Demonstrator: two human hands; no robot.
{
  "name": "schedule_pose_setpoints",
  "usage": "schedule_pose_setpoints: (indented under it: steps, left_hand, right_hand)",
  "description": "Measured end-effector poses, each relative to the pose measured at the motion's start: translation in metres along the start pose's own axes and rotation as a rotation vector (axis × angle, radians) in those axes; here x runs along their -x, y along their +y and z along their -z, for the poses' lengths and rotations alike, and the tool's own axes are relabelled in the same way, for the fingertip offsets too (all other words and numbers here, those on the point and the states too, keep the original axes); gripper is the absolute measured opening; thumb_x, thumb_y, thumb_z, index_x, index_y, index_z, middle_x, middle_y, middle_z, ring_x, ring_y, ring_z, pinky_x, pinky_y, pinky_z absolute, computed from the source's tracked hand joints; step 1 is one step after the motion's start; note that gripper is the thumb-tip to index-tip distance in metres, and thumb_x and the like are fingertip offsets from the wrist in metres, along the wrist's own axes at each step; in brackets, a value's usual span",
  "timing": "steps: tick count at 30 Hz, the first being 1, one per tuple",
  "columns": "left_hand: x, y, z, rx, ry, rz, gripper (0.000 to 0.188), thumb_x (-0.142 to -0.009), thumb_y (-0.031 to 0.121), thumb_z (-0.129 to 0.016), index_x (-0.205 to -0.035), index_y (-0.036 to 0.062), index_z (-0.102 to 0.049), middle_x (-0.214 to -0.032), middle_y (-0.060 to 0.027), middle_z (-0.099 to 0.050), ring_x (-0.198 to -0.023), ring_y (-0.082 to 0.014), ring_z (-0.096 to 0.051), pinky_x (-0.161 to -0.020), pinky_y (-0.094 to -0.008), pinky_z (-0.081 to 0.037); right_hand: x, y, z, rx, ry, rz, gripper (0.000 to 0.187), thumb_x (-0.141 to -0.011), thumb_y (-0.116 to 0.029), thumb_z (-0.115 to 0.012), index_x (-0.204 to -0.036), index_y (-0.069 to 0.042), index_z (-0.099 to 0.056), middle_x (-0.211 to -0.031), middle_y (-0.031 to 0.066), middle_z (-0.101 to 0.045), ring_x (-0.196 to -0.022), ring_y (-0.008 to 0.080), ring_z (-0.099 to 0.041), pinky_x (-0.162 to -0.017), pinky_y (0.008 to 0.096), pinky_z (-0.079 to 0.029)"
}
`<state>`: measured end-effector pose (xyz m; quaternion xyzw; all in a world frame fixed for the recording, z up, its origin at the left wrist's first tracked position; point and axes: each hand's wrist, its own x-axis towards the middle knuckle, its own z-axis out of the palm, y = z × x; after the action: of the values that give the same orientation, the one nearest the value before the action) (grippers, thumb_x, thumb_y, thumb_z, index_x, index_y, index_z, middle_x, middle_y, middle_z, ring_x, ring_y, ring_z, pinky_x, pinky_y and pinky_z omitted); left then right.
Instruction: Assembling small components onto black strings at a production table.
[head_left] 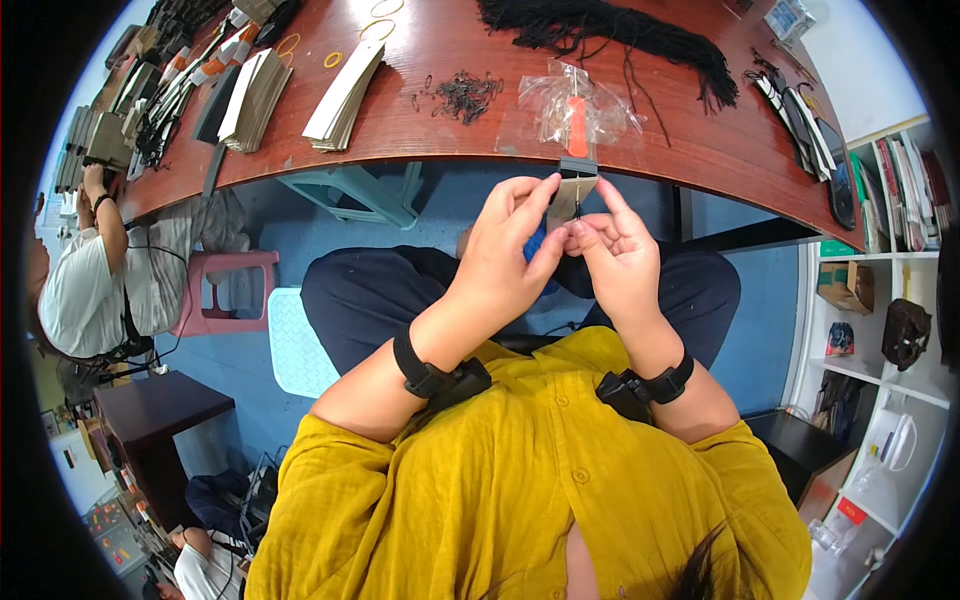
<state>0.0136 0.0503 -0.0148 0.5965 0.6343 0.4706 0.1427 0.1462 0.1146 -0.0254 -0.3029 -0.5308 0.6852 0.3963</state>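
Hands (505,232) (624,262) hold card (564,203) beside table (440,40) above blue floor (768,320).

A thin black cord (578,203) runs along a small, beige, dark-ended card (567,194).

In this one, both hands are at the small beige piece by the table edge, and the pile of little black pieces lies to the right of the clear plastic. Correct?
Not quite: in the head view the pile of little black pieces lies to the left of the clear plastic, not the right.
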Motion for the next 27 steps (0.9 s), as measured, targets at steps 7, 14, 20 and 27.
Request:
schedule_pose_setpoints:
  steps: [7,14,20,27]
  left_hand:
    - [0.0,0.003,-0.008,0.041,0.042,-0.038,0.054,-0.076,-0.003,-0.059,-0.127,0.0027,-0.043,-0.111,-0.014,-0.048,-0.093,-0.0223,-0.053,-0.083,-0.0299,-0.044]
    - [0.0,0.002,-0.009,0.066,0.072,-0.055,0.051,-0.076,0.002,-0.062,-0.124,0.0004,-0.045,-0.107,-0.016,-0.05,-0.093,-0.028,-0.054,-0.079,-0.0328,-0.045]
    - [-0.001,0.007,-0.006,0.052,0.059,-0.015,0.049,-0.075,0.001,-0.062,-0.122,0.0012,-0.046,-0.107,-0.0145,-0.049,-0.091,-0.0252,-0.055,-0.078,-0.0317,-0.046]
    - [-0.006,0.011,-0.005,0.291,0.068,0.288,0.028,-0.075,0.001,-0.062,-0.102,0.0024,-0.053,-0.095,-0.0087,-0.055,-0.071,-0.0143,-0.058,-0.062,-0.0262,-0.047]
  right_hand:
    - [0.004,0.005,0.0,0.051,-0.006,0.063,0.046,-0.086,0.0,-0.054,-0.129,0.004,-0.038,-0.092,0.0087,-0.063,-0.08,0.009,-0.059,-0.069,0.0215,-0.05]
    - [0.006,0.002,-0.003,-0.02,-0.019,0.057,0.045,-0.086,0.003,-0.052,-0.129,0.006,-0.038,-0.094,0.0112,-0.062,-0.083,0.0118,-0.06,-0.075,0.0257,-0.052]
    - [0.006,0.002,-0.003,-0.042,-0.015,0.054,0.045,-0.086,0.004,-0.052,-0.128,0.006,-0.038,-0.094,0.0122,-0.062,-0.083,0.0132,-0.061,-0.075,0.027,-0.052]
    - [0.007,-0.004,-0.006,-0.041,0.012,0.046,0.043,-0.086,0.001,-0.055,-0.125,0.004,-0.039,-0.086,0.0104,-0.062,-0.074,0.0121,-0.061,-0.068,0.0245,-0.051]
